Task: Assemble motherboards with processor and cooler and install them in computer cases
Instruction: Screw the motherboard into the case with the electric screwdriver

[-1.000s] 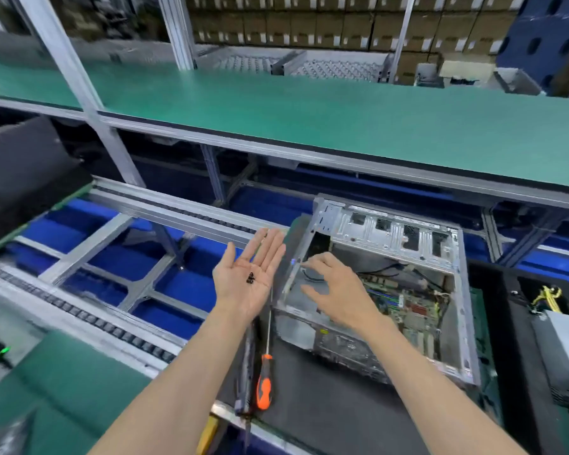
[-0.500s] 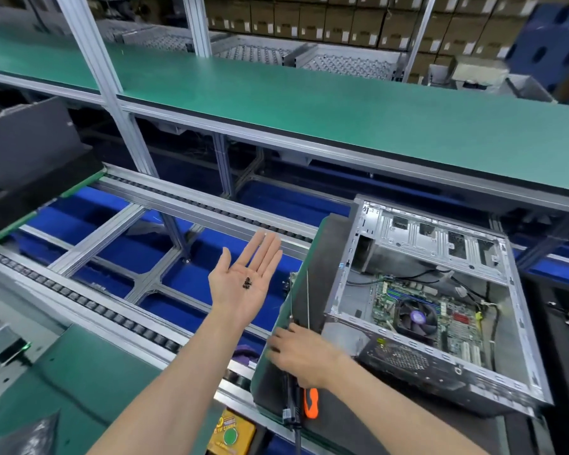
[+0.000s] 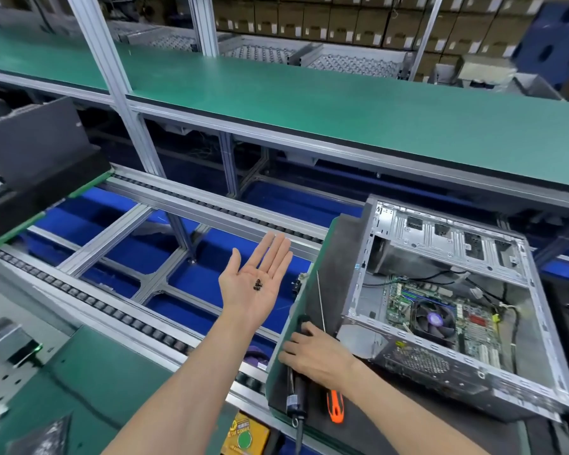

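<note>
Up front, the left hand (image 3: 253, 284) is hovering palm-up over the blue gap between the conveyor rails (image 3: 191, 205), its fingers lying straight and together, and a few small dark screws (image 3: 258, 284) are sitting loose in the palm. Lower right, the right hand (image 3: 316, 354) is resting palm-down on the dark mat (image 3: 329, 254), its fingers curling around the black electric screwdriver (image 3: 297, 389), which is lying along the mat's left edge. Just beside it an orange-handled screwdriver (image 3: 335, 405) is lying too, its thin shaft reaching up toward the case (image 3: 447, 307) and partly hiding under the hand. That case is lying open on its side on the mat, right of both hands, and the motherboard (image 3: 440, 320) is sitting inside it with the cooler (image 3: 433, 320) on top. A green shelf (image 3: 309, 103) is running across behind everything.
</note>
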Available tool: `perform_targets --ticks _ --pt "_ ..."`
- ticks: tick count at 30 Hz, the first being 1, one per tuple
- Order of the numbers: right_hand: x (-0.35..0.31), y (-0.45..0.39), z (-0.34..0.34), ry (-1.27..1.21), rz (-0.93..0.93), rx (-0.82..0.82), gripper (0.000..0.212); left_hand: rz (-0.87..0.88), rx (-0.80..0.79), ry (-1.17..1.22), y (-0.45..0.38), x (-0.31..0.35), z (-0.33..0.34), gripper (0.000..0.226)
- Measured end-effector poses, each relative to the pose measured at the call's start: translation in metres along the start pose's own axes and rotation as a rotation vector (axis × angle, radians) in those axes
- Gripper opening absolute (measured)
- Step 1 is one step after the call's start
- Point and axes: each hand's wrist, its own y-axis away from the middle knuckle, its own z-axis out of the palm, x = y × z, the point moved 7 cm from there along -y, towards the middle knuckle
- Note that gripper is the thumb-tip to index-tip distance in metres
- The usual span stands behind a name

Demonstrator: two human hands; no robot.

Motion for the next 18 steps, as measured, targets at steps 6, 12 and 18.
perform_targets --ticks 6,12,18 --pt "0.036 -0.003 -0.043 -0.456 0.196 0.264 0.041 0.01 -0.028 0.016 -0.005 0.005 0.006 0.065" --pt "0.091 0.018 -0.125 -0.869 0.44 0.815 0.034 0.036 -0.068 0.081 -0.016 0.014 0.019 0.061" --pt "0.167 0.086 -0.194 -1.252 0.754 1.451 0.018 -0.015 -0.029 0.077 -0.026 -0.017 0.039 0.059"
